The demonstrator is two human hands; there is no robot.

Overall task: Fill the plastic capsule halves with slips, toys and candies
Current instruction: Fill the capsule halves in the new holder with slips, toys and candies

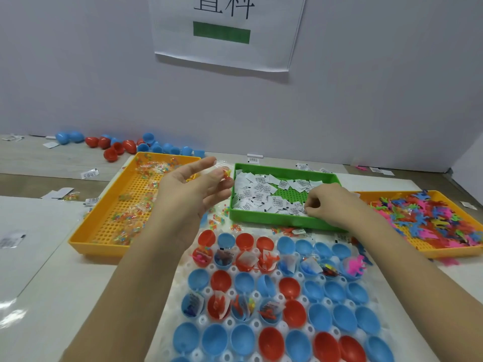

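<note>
**Candy in the left hand, right hand down in the slips**

Head view: the left hand (190, 194) is raised above the gap between the two nearer trays, palm turned inward, and pinches a wrapped candy (225, 172) at its fingertips. The right hand (329, 202) reaches into the green tray (274, 220), fingers curled down onto the slips (261, 194) piled there. Whether it has hold of one cannot be told.

To the left of the green tray stands an orange tray (104, 244) scattered with candies (130, 212). To its right, a second orange tray (444, 253) is heaped with bright toys (431, 215).

Nearest the camera, red and blue capsule halves (342, 320) sit open side up in rows on a white rack (379, 296), just in front of the green tray. Halves in two of the rows hold slips, toys and candies; the others show bare insides.

More red and blue capsules (117, 147) lie loose along the wall behind the left tray, and a paper sign (224, 32) hangs above.
</note>
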